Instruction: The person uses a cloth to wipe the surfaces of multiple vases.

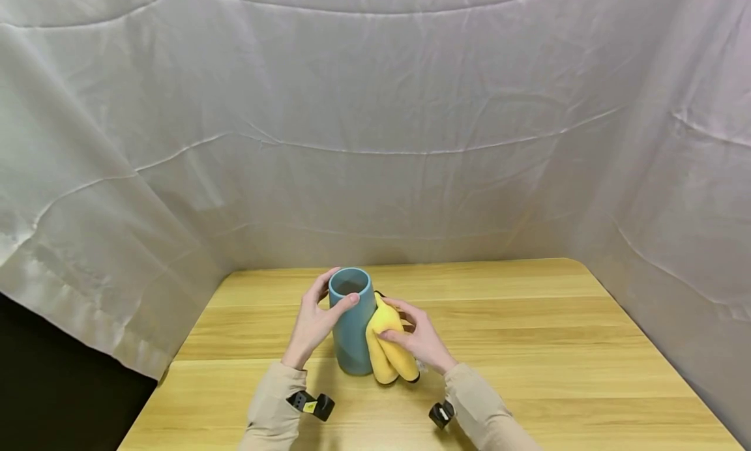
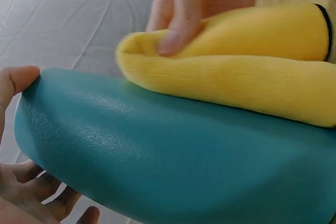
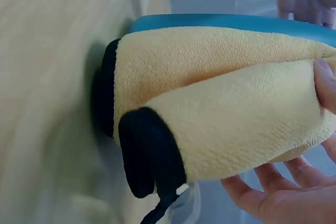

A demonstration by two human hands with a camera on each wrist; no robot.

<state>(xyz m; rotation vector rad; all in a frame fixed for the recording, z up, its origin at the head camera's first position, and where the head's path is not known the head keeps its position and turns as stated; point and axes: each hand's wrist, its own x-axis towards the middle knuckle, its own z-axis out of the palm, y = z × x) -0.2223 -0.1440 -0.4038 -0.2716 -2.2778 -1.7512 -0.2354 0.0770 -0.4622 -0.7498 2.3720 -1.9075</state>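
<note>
A tall blue-green vase (image 1: 354,337) stands upright on the table. My left hand (image 1: 317,317) grips it near the top, with the thumb at the rim and the fingers round the far left side. Against the vase's right side leans a yellow plush thing shaped like a bunch of bananas (image 1: 387,347), with black ends. My right hand (image 1: 419,337) pinches its upper part between thumb and fingers. In the right wrist view, the fleecy lobes of the plush bunch (image 3: 236,119) hide most of the vase (image 3: 210,21).
The wooden table (image 1: 557,347) stretches out on both sides of the hands. Grey cloth (image 1: 399,190) hangs behind it and along the sides. Each wrist wears a small black camera (image 1: 324,407). A dark area (image 1: 53,373) lies beyond the table's left edge.
</note>
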